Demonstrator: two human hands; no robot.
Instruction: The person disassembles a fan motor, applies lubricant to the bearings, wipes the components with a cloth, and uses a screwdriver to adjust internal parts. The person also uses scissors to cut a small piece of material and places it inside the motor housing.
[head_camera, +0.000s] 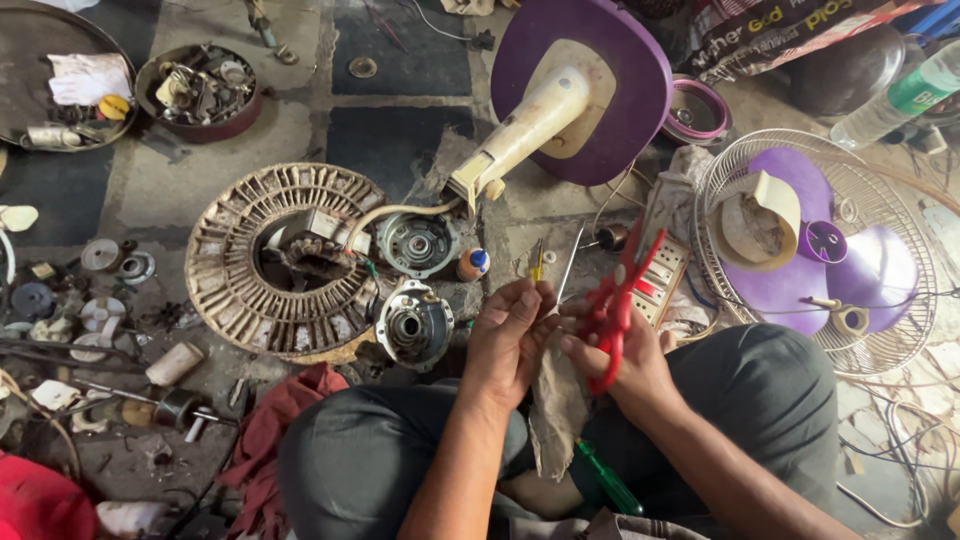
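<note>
My right hand (628, 362) grips red-handled scissors (617, 300), blades pointing up and away. My left hand (508, 335) is next to it, fingers pinching a small thin piece at the scissors' handles; the piece is too small to identify. A dirty grey-brown cloth (556, 410) hangs between my hands over my lap. A green-handled screwdriver (606, 480) lies between my legs. Just beyond my left hand lie a round fan motor housing (413, 323) and a second motor part (416, 243).
A cream fan stand on a purple base (585, 85) lies ahead, with a wire fan guard and purple blades (815, 250) at right. A round worn grille ring (283, 262) sits left. A bowl of parts (200, 90), red cloth (275, 425) and small pieces litter the floor.
</note>
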